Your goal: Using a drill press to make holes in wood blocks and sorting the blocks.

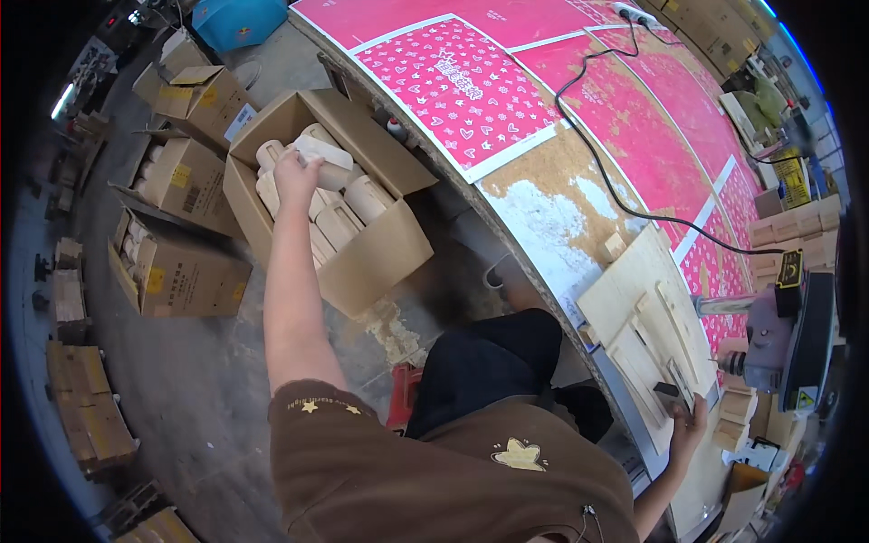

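Observation:
My left hand (297,179) reaches into an open cardboard box (380,258) on the floor at the left. Its fingers are closed on a pale wooden piece (326,153) with a flat, whitish face. Several rounded wooden pieces (337,223) lie packed below it. At the right, my right hand (688,433) is at the near end of a wooden jig board (647,335) with raised strips. Its thumb and fingers are curled beside a small dark block (667,391); what lies between them is hard to make out.
A dark machine head (804,339) stands over the table's right side, close to the jig. A black cable (593,149) crosses the pink-covered table (444,90). More open boxes (195,276) stand at the left. A red stool (404,394) is beside my legs.

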Action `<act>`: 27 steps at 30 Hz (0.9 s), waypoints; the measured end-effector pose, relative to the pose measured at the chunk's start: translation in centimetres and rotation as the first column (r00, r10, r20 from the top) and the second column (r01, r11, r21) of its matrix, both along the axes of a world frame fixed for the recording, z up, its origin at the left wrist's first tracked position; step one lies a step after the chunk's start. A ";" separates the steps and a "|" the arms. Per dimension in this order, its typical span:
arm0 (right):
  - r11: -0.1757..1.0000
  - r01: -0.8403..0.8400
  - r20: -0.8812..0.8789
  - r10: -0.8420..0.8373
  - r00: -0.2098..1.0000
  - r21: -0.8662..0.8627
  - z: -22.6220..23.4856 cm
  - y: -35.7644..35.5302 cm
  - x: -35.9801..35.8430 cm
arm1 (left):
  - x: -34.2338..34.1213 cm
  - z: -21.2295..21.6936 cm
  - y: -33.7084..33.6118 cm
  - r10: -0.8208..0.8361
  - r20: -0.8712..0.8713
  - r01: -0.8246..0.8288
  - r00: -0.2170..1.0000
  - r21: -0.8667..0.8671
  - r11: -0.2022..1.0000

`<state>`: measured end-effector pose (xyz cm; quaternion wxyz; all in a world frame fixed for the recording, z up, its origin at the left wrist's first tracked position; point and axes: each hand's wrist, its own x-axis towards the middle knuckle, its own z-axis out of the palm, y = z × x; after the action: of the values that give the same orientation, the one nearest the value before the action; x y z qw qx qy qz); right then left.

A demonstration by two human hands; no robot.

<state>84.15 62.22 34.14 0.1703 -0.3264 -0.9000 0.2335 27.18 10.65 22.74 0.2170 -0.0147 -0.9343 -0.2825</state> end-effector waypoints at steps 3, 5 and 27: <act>1.000 0.016 0.033 -0.016 0.999 0.014 0.2 -0.2 0.2 | -4.0 -1.8 -0.8 0.033 0.213 -0.034 0.977 0.000 0.999; 0.998 0.055 0.012 -0.055 0.998 0.014 -0.2 -0.1 0.6 | -5.9 -3.6 -1.0 0.091 0.237 -0.069 0.967 -0.099 0.993; 0.982 0.185 0.117 -0.188 0.975 0.038 0.2 -1.0 1.1 | -10.0 -10.4 1.8 0.041 0.524 0.125 0.850 -0.277 0.953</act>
<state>85.24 61.27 34.34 0.1417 -0.4204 -0.8771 0.1842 17.14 12.45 12.37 -0.0569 0.0095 -0.9892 -0.1350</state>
